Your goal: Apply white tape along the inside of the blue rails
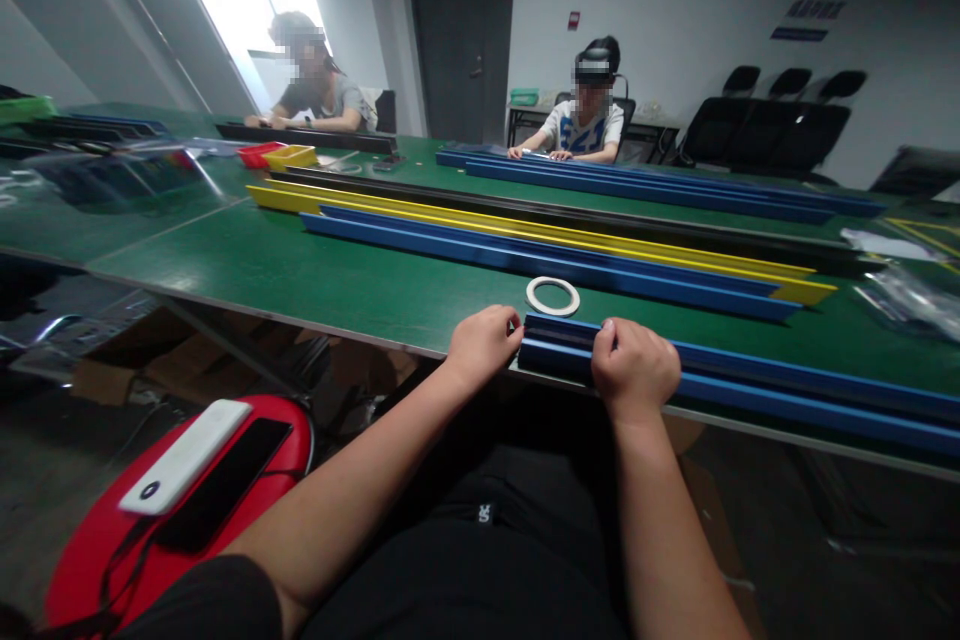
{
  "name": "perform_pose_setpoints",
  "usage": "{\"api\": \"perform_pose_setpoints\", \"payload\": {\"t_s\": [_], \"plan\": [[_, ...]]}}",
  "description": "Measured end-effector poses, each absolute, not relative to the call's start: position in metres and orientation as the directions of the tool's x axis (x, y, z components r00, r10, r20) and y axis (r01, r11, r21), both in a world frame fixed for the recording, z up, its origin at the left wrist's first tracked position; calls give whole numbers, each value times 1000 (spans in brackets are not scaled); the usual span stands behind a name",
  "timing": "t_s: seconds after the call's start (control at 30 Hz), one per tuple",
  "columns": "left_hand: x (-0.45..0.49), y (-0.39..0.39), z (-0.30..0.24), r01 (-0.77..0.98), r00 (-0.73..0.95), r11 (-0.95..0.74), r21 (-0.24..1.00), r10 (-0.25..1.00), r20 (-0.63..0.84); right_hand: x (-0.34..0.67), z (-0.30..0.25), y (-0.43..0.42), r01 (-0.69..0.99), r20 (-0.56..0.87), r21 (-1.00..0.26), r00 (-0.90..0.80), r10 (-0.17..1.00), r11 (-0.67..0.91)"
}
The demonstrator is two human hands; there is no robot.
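A long blue channel profile lies along the near edge of the green table. My right hand is closed round it a little way in from its left end. At that left end my left hand has its fingers curled and pressed together; whether they pinch the profile's end or something small is hidden. Just behind the profile a roll of white tape lies flat on the table.
Behind the tape lie another blue profile, a yellow profile and a black one. Farther back are more blue profiles. Two people sit across the green table. A red stool at my left holds a white power bank and a phone.
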State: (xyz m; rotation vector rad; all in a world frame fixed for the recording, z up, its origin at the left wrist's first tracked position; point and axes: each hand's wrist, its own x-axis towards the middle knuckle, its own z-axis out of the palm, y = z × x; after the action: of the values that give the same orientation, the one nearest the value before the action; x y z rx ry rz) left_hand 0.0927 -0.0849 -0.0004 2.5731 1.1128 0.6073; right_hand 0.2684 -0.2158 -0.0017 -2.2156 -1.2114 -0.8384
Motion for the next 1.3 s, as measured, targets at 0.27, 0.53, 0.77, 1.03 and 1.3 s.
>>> {"api": "perform_pose_setpoints", "payload": {"t_s": [0.27,0.53,0.77,1.03,1.3], "plan": [[95,-80,1,646,583,-615,452,780,229,270,-3,-216,861,705,-112,420,571,-496],[96,-75,1,663,569,-584,468,800,191,269,-2,-216,863,711,-104,412,570,-494],[96,-74,2,625,593,-602,497,780,200,267,0,-216,861,706,-97,413,575,-499],[96,-71,2,607,592,-595,527,781,201,269,-2,-216,859,694,-105,424,582,-500],[97,-73,2,623,577,-583,521,792,197,269,-2,-217,863,698,-122,426,576,-490]]}}
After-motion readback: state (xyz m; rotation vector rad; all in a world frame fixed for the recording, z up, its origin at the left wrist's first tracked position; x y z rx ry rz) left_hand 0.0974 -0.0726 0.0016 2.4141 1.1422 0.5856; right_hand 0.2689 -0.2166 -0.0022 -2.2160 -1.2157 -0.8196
